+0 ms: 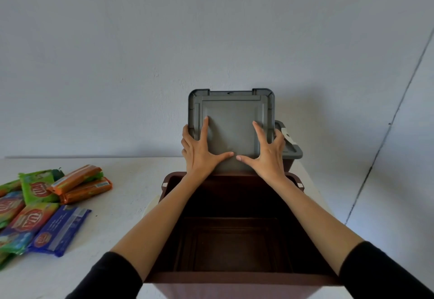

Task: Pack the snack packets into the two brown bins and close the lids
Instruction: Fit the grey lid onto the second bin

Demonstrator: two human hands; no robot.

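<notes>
I see left hand (199, 151) and right hand (270, 156) clamped on the square grey plastic lid (231, 120), upright at twelve o'clock, baring the brown plastic bin (234, 278).

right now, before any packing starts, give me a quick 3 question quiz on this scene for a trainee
1. True or false: the near brown bin already holds snack packets.
2. How many hands hold the grey lid upright? A none, B one, C two.
3. Fill in: the snack packets lie on the table to the person's ____.

Key
1. False, its inside is bare.
2. C, left hand and right hand.
3. left
</notes>
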